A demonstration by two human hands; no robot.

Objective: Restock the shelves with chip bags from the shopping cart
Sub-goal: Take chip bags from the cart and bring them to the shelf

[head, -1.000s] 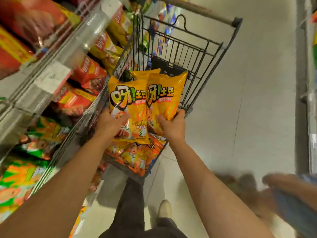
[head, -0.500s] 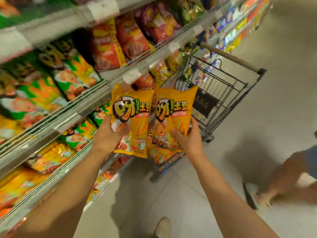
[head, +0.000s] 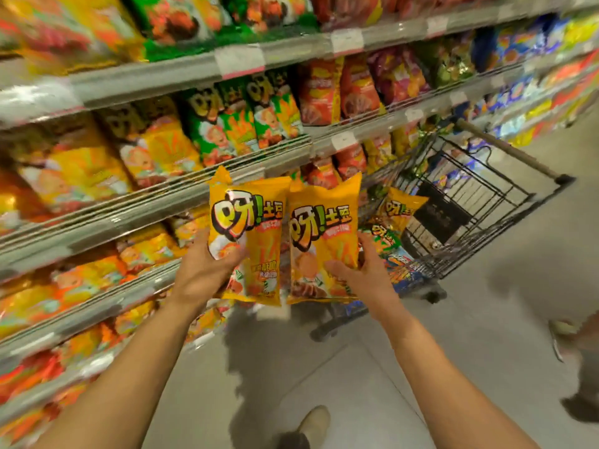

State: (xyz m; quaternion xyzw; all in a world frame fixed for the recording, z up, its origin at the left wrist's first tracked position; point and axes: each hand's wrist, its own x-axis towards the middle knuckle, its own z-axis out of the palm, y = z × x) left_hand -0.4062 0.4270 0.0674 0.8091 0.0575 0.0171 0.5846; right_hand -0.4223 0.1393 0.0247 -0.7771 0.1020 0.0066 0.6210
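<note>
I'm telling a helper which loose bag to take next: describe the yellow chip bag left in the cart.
Find the black wire cart right of the shelves. The yellow bag stands upright inside, unheld, unlike the two in the hands.

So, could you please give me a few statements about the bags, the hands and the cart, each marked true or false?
1. The left hand grips a yellow foil chip bag. True.
2. The right hand is empty. False: it holds a second yellow chip bag.
3. The black wire shopping cart is empty. False: bags lie in it.
4. Green chip bags stand on the grey metal shelf above the hands. True.
5. Both held bags are upside down. False: their print reads upright.
</note>
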